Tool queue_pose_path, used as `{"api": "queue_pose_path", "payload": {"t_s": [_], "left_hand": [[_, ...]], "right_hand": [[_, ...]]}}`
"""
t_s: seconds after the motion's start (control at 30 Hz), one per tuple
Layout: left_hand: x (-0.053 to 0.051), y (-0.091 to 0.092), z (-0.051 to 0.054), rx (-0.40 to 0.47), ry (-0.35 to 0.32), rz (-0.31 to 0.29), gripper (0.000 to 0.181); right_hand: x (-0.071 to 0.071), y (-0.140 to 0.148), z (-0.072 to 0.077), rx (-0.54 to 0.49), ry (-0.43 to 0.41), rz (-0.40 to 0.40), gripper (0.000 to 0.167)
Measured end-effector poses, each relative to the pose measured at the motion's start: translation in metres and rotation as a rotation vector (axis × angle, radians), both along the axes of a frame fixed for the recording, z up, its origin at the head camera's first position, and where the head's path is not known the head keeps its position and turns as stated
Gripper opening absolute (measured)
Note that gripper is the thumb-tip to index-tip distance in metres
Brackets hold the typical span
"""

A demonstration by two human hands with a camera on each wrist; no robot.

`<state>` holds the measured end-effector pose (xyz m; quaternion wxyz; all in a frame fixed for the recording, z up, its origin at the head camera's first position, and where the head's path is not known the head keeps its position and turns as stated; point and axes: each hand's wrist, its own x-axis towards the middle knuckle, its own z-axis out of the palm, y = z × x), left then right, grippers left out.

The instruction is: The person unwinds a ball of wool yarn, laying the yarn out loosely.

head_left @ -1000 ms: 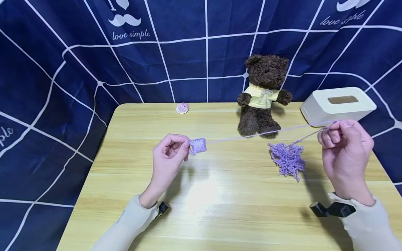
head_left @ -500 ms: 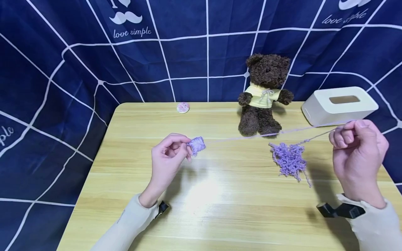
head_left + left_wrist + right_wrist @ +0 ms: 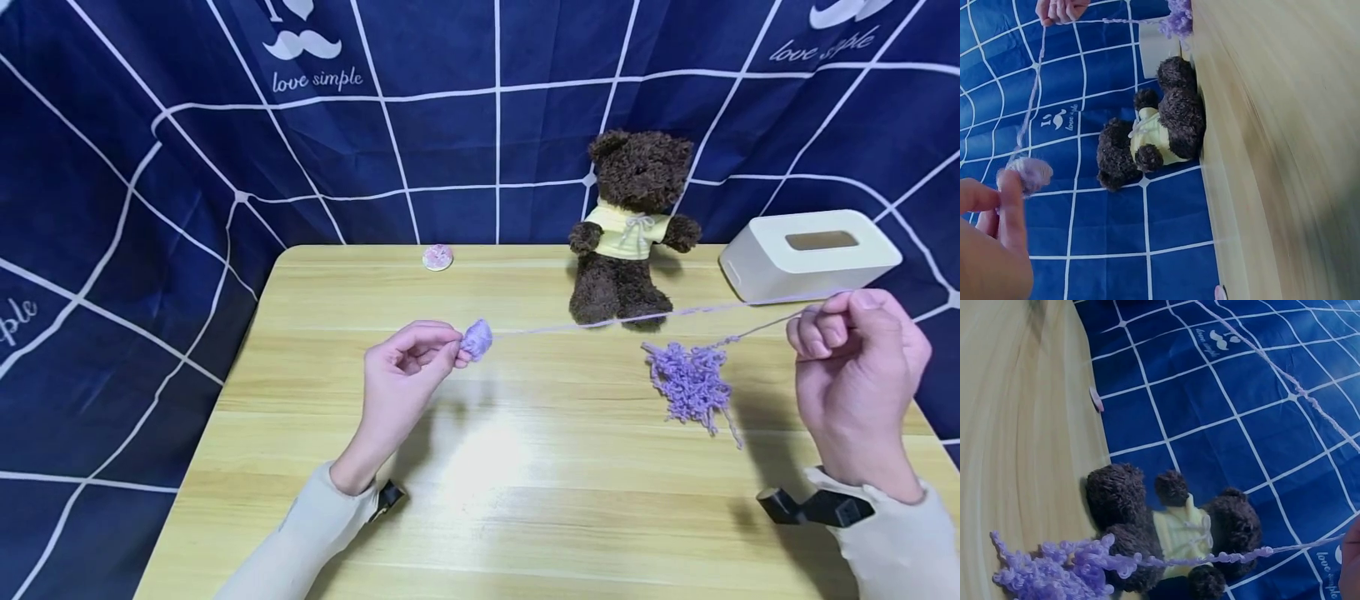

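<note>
Between thumb and fingertips, my left hand (image 3: 408, 379) pinches a small wound bundle of purple yarn (image 3: 477, 340) above the table. From it a yarn strand (image 3: 637, 318) runs taut to the right, passing in front of the teddy bear's feet. My right hand (image 3: 858, 383) is raised at the right with curled fingers gripping that strand. A second length drops from the right hand to a loose, curly heap of purple yarn (image 3: 686, 382). In the right wrist view the yarn heap (image 3: 1060, 572) lies near the bear, and only an edge of the right hand (image 3: 1350, 562) shows.
A brown teddy bear (image 3: 637, 192) in a yellow top stands at the back of the wooden table (image 3: 315, 492). To its right is a white tissue box (image 3: 810, 254). A small round pink item (image 3: 437, 257) lies near the back edge. Blue gridded cloth (image 3: 442, 150) hangs behind.
My right hand has moved a little to the right, drawing the strand along. The wound bundle has turned in my left fingers. The left hand has stayed nearly in place.
</note>
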<state>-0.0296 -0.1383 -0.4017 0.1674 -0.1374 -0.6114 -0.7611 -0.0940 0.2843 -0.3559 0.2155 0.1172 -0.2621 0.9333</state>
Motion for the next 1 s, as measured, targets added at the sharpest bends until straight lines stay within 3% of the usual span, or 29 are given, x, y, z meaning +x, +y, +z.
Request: {"api": "queue_pose_path", "payload": {"t_s": [0.13,0.23,0.33,0.5,0.57,0.73,0.87,0.93,1.0], "left_hand": [[0.0,-0.001,-0.002,-0.067,0.042,0.095,0.012],[0.0,-0.001,-0.002,-0.078,0.063,0.128,0.013],[0.0,0.0,-0.001,-0.066,0.068,0.128,0.013],[-0.001,-0.002,-0.001,-0.025,0.063,0.125,0.015],[-0.002,-0.003,-0.001,-0.013,0.07,0.124,0.015],[-0.004,-0.006,0.003,-0.014,0.1,0.126,0.015],[-0.006,-0.007,0.005,-0.008,0.109,0.12,0.015],[-0.006,-0.006,0.005,-0.003,0.111,0.115,0.015],[-0.006,-0.006,0.005,0.001,0.111,0.105,0.014]], "right_hand": [[-0.001,0.003,0.004,-0.014,0.0,-0.014,0.024],[-0.002,0.009,0.007,-0.079,0.01,0.013,0.023],[-0.003,0.016,0.008,-0.077,0.01,0.021,0.022],[-0.006,0.033,0.006,-0.19,-0.02,0.073,0.018],[-0.008,0.043,0.005,-0.328,-0.046,0.104,0.015],[-0.015,0.066,-0.003,-0.422,-0.083,0.006,0.009],[-0.023,0.088,-0.012,-0.526,-0.098,-0.003,0.008],[-0.025,0.097,-0.015,-0.514,-0.134,0.006,0.009],[-0.026,0.103,-0.019,-0.437,-0.199,0.034,0.009]]}}
